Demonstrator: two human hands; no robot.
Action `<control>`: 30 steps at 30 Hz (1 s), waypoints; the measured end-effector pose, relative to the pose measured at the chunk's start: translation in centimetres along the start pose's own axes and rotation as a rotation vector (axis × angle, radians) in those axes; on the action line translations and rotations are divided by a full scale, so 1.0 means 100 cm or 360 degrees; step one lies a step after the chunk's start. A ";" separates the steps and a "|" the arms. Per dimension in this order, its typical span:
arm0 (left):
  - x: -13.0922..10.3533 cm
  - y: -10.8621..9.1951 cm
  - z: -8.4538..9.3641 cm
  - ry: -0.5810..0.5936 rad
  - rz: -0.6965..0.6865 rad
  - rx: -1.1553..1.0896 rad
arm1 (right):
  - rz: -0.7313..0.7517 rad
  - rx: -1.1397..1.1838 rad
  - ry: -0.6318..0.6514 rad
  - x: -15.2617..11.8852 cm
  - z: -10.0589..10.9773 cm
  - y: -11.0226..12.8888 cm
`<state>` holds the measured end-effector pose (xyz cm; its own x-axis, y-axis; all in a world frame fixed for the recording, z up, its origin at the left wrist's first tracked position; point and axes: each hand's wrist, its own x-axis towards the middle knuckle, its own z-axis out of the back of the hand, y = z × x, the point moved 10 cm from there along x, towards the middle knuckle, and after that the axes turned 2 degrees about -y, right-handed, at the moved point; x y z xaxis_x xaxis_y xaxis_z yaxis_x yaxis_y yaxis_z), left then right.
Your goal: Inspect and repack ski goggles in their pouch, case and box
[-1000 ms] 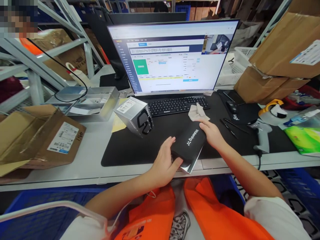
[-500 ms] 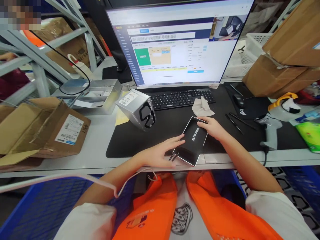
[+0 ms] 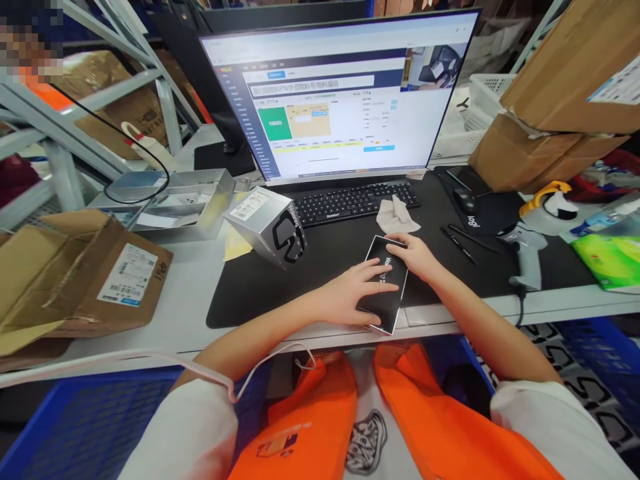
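A flat black box [image 3: 392, 281] with white edges and white lettering lies at the front edge of the black desk mat. Across its top is my left hand [image 3: 353, 291], its fingers spread and covering part of the lettering. At the box's far right corner, my right hand [image 3: 416, 256] grips the edge with bent fingers. Whether anything sits under my left palm is hidden. A silver box [image 3: 270, 227] with a white label and a black design stands tilted on the mat to the left. A crumpled pale cloth [image 3: 397, 217] lies just behind the black box.
Behind the mat stand a keyboard [image 3: 345, 203] and a lit monitor [image 3: 320, 120]. An open cardboard box [image 3: 100, 280] and a silver tray [image 3: 215, 200] are on the left. Pens [image 3: 460, 245], a mouse [image 3: 465, 200], a barcode scanner [image 3: 527, 257] and stacked cartons [image 3: 530, 153] occupy the right.
My left hand has moved right, from the black box's left edge onto its top. Dark thin prongs seen by that hand before are now out of sight. My right hand keeps its hold.
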<state>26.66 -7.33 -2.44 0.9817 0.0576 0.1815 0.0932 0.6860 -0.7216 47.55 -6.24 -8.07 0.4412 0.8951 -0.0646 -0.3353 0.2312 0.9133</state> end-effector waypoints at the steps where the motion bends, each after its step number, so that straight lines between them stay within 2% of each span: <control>1: -0.001 -0.002 -0.004 0.0076 0.0006 -0.0041 | 0.0025 0.0015 -0.0064 -0.003 0.005 -0.001; 3: -0.009 -0.004 -0.009 0.0155 0.0002 -0.0144 | 0.0115 0.0011 -0.0256 -0.018 0.020 -0.004; 4: -0.014 -0.002 -0.007 0.0111 0.0002 -0.0192 | 0.0166 -0.0012 -0.0364 -0.032 0.029 -0.006; 6: -0.021 0.012 0.005 -0.0151 0.0046 -0.0261 | 0.0242 -0.0087 -0.0563 -0.071 0.042 -0.012; 8: -0.025 0.038 0.022 -0.0508 0.0167 -0.0318 | 0.0249 -0.0127 -0.0655 -0.119 0.041 -0.021; 9: -0.024 0.054 0.029 -0.0660 0.0254 -0.0362 | 0.0263 -0.0135 -0.0630 -0.142 0.032 -0.023; 11: -0.012 0.087 0.033 -0.0854 0.0459 -0.0512 | 0.0331 -0.0122 -0.0394 -0.178 -0.003 -0.022; 14: 0.022 0.120 0.017 -0.0909 0.0704 -0.0898 | 0.0359 -0.0134 -0.0119 -0.204 -0.051 -0.017; 15: 0.035 0.123 0.007 -0.0890 0.0729 -0.1086 | 0.0363 -0.0159 -0.0105 -0.203 -0.059 -0.016; 17: 0.053 0.119 -0.007 -0.0918 0.0731 -0.1511 | 0.0432 -0.0216 -0.0126 -0.192 -0.062 -0.013; 19: 0.054 0.116 -0.007 -0.1106 0.0747 -0.1841 | 0.0592 -0.0256 -0.0124 -0.173 -0.052 -0.003; 22: 0.026 0.122 0.014 -0.1596 0.0879 -0.2010 | 0.0823 -0.0279 -0.0114 -0.141 -0.018 0.023; 25: -0.012 0.133 0.042 -0.2029 0.1017 -0.1954 | 0.0850 -0.0399 -0.0202 -0.109 0.015 0.055; 27: -0.030 0.138 0.056 -0.2267 0.1038 -0.1835 | 0.0812 -0.0647 -0.0172 -0.093 0.011 0.077; 30: -0.040 0.139 0.061 -0.2455 0.1031 -0.1602 | 0.0710 -0.1122 0.0000 -0.077 -0.028 0.096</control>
<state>22.97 6.36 -9.12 -0.0097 0.9558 -0.2938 0.4309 -0.2612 -0.8638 38.59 -9.84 0.10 0.1437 0.9592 0.2436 -0.9211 0.0396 0.3874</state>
